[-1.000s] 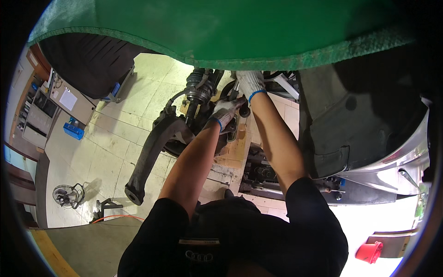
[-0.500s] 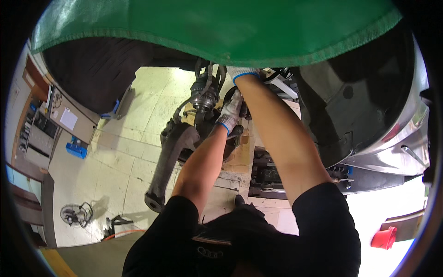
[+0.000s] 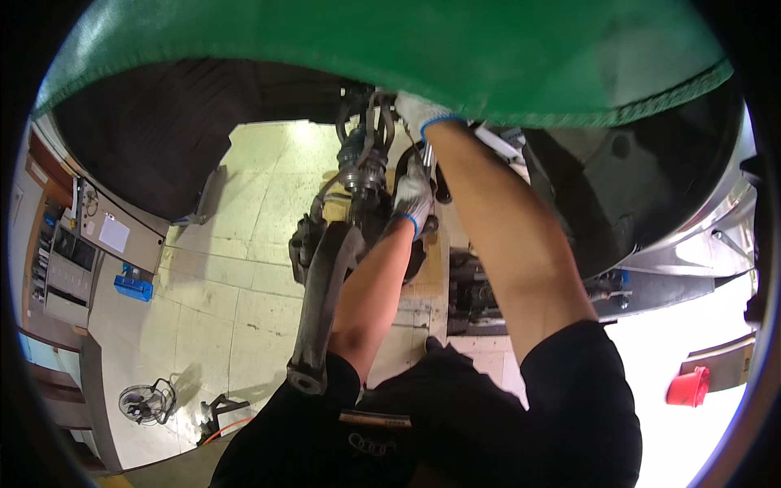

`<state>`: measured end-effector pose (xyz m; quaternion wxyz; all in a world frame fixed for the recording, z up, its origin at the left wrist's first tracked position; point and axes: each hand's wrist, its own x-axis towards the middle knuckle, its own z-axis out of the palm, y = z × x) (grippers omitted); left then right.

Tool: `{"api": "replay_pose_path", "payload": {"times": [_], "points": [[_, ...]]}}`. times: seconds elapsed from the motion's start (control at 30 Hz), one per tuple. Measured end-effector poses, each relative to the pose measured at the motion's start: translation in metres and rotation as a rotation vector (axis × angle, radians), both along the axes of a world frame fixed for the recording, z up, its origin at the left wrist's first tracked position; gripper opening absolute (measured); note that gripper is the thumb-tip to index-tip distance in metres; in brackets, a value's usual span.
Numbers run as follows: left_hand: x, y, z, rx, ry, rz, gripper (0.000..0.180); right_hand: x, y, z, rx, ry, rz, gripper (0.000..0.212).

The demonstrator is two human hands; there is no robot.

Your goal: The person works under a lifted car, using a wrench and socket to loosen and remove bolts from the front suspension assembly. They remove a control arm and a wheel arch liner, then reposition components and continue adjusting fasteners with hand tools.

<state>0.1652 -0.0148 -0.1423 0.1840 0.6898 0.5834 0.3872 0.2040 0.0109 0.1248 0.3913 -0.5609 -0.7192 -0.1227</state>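
Note:
My left hand (image 3: 413, 195), in a white knitted glove with a blue cuff, reaches in among car suspension parts. Its fingers are closed beside a shiny metal rod (image 3: 429, 154); what lies inside them is hidden. My right hand (image 3: 421, 114), gloved alike, is higher up, right beneath the hem of a green cover (image 3: 390, 49), and its fingertips cannot be made out. Left of both hands stands a drive shaft joint (image 3: 359, 159) with ribbed metal rings and dark hoses above it. A long dark steering knuckle arm (image 3: 321, 309) slants down toward me, alongside my left forearm.
Dark wheel arch liner (image 3: 146, 138) hangs at the left, and another dark arch (image 3: 643, 187) with silver bodywork curves at the right. A fan (image 3: 146, 403) and a blue box (image 3: 133, 285) are on the tiled floor; a red bucket (image 3: 688, 386) is at far right.
My view has shifted, so the knuckle arm appears farther right. My left hand now sits slightly right, with the shiny rod showing beside it. The right hand shows more below the green hem.

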Motion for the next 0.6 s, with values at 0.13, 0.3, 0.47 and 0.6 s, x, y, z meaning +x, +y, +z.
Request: {"api": "replay_pose_path", "payload": {"times": [0.13, 0.3, 0.47, 0.6], "points": [[0.0, -0.011, 0.033, -0.05, -0.1, 0.055, 0.075, 0.008, -0.004, 0.003, 0.284, -0.316, 0.03, 0.042], [-0.008, -0.02, 0.035, 0.262, 0.529, 0.009, 0.086, 0.006, 0.013, -0.004, 0.161, -0.722, -0.13, 0.029], [-0.001, -0.031, 0.047, 0.018, 0.808, 0.022, 0.076, 0.0, 0.02, 0.002, -0.224, -1.319, -0.358, 0.023], [-0.003, -0.035, 0.055, -0.055, 0.825, -0.04, 0.06, 0.001, 0.006, 0.011, -0.121, -1.086, -0.202, 0.025]]}}
